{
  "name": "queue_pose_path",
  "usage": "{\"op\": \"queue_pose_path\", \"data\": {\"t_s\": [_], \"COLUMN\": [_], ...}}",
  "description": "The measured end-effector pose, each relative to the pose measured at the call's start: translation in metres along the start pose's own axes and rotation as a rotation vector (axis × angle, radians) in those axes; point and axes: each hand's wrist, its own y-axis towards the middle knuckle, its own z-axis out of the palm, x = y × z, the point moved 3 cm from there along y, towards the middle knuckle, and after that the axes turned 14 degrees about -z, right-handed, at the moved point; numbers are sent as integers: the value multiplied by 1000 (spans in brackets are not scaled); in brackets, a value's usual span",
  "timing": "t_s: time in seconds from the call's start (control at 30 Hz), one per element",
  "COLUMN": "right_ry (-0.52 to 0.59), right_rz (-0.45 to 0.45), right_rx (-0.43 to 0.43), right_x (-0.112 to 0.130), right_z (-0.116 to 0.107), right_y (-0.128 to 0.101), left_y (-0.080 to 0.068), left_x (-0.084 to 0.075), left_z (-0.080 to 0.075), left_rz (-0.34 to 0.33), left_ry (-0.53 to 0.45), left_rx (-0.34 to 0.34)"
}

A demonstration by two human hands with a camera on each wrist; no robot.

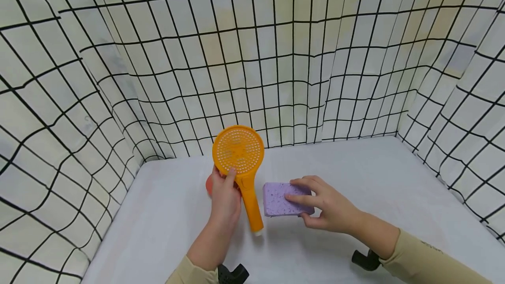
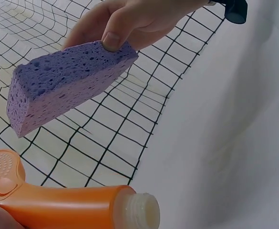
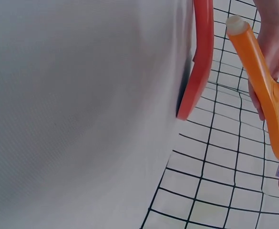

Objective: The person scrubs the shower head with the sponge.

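Note:
My left hand point(image 1: 226, 192) grips the upper handle of an orange shower head point(image 1: 239, 152). Its round perforated face is raised toward me and its threaded end point(image 2: 144, 212) points down. Just to the right, my right hand point(image 1: 305, 205) pinches a purple sponge block point(image 1: 282, 199), fingers on top and thumb at the near edge. In the left wrist view the sponge point(image 2: 63, 90) hangs tilted above the white surface, close to the handle point(image 2: 67, 207). A red disc point(image 3: 201, 57) lies behind the left hand, mostly hidden in the head view point(image 1: 209, 185).
The white table surface point(image 1: 355, 174) is closed in by black-checked cloth walls point(image 1: 276, 78) at the left, back and right. Black wrist-camera mounts point(image 1: 364, 260) show at the bottom edge by both sleeves.

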Motion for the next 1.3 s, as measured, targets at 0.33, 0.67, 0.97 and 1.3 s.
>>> {"op": "queue_pose_path", "data": {"t_s": [0.33,0.67,0.97,1.3], "right_ry": [1,-43,-88,-112], "right_rz": [40,30,46,65], "right_rx": [-33,-58,-59,-58], "right_x": [-5,-10,-17,-21], "right_z": [-2,-5,-11,-14], "right_y": [-3,-7,-16,-25], "left_y": [-3,-2,-4,-7], "left_x": [13,17,18,22], "left_z": [2,5,2,-2], "left_rz": [-83,-62,-99,-215], "left_ry": [80,103,-16,58], "left_rx": [72,118,191,222]}}
